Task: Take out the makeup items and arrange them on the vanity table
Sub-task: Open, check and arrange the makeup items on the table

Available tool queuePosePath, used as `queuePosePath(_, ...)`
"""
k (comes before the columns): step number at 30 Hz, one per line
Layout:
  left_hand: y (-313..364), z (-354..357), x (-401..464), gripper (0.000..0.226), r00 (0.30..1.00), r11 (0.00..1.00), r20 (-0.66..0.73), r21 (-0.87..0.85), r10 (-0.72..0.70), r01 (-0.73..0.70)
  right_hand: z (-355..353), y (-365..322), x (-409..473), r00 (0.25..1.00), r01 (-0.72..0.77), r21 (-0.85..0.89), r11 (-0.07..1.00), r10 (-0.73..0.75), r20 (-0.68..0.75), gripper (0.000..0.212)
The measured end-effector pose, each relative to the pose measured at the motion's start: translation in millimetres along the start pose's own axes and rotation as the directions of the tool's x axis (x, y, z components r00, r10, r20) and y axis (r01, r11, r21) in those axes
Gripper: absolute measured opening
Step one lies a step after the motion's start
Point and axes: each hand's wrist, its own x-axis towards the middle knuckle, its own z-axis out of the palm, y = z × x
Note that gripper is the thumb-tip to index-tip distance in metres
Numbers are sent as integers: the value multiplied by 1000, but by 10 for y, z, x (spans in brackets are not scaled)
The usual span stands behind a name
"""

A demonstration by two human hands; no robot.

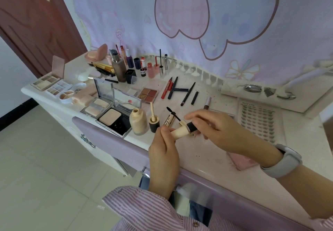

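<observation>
My left hand (163,156) grips the lower end of a cream concealer tube (179,132) held just above the white vanity table (212,155). My right hand (214,129) pinches the tube's black cap (191,127) at its other end. Just behind the tube lie a mascara tube (169,120) and its black wand (173,112). To the left stand an open foundation bottle (137,121) and its black cap with the applicator pointing up (154,121). Open powder compacts (115,120) sit further left.
Pencils and liners (177,91) lie mid-table, beside a four-pan eyeshadow palette (148,94). Bottles and brushes (122,64) crowd the back left, more palettes (52,84) the far left edge. A lash tray (257,120) lies right, a pink pouch (241,161) under my right wrist.
</observation>
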Motion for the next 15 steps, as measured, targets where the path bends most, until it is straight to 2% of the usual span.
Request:
queuePosePath(5, -35, -36, 38, 33, 998, 997, 58, -64, -30, 33, -71, 57, 8, 993, 102, -175, 979, -88, 84, 27)
queuePosePath(8, -29, -116, 60, 28, 983, 999, 182, -41, 29, -22, -126, 98, 27, 987, 138, -359, 923, -98, 127, 35)
queuePosePath(12, -21, -175, 91, 17, 892, 999, 451, -41, 29, -12, -176, 132, 16, 978, 207, -571, 795, -166, 124, 32)
queuePosePath(15, -20, -212, 111, 23, 843, 1000, 538, 1, -9, 9, -200, 176, 15, 952, 302, -637, 709, -259, 164, 25)
